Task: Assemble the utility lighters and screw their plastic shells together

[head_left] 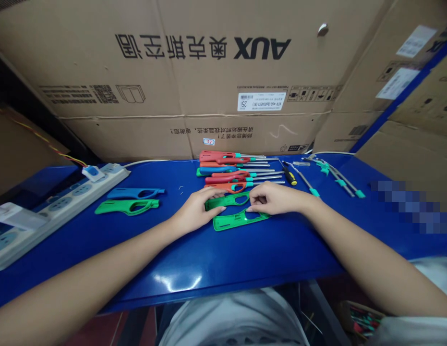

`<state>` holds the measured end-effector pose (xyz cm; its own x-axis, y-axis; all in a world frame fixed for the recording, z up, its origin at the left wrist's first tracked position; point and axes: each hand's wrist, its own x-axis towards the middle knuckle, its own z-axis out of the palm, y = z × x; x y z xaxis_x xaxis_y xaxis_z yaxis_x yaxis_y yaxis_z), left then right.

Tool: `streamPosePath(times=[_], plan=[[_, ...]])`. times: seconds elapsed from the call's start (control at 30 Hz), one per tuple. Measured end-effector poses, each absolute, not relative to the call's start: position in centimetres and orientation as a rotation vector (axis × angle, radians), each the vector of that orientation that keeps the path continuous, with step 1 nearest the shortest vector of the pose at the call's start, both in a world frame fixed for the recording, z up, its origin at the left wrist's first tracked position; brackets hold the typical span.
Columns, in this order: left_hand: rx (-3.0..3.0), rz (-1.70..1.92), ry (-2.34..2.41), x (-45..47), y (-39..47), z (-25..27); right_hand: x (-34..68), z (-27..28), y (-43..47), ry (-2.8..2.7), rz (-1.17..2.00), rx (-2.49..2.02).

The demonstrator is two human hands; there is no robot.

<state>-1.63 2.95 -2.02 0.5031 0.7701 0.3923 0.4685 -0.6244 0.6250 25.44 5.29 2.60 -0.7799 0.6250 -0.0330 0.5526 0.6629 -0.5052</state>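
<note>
Near frame centre, the left hand (pixel 199 207) lies flat with open fingers on one green lighter shell half (pixel 226 200); the right hand (pixel 271 198) pinches the lower shell half (pixel 237 219). Both look light, stiff, slick plastic, best gripped by the edges near the finger loop.

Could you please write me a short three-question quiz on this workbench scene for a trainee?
1. True or false: both hands rest on green plastic handle shells.
2. What colour is the shell lying just behind the green one at the left? A) red B) blue C) yellow
3. Which tool lies right of the assembled lighters?

Key
1. True: the left hand touches the upper green shell, the right hand the lower green shell.
2. B, the blue shell.
3. A black-and-yellow screwdriver, beside the lighter stack.
</note>
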Motion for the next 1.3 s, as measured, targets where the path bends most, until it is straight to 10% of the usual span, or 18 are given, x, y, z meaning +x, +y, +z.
streamPosePath(times=[0.33, 1.3], plan=[[2.585, 0.876, 1.051, -2.3, 2.7, -0.2, 28.3, 2.1, 8.0, -2.504, 0.028, -1.218], [2.731, 0.792, 1.144, -3.2, 6.2, -0.2, 22.5, 3.6, 13.0, -2.558, 0.440, -1.079]])
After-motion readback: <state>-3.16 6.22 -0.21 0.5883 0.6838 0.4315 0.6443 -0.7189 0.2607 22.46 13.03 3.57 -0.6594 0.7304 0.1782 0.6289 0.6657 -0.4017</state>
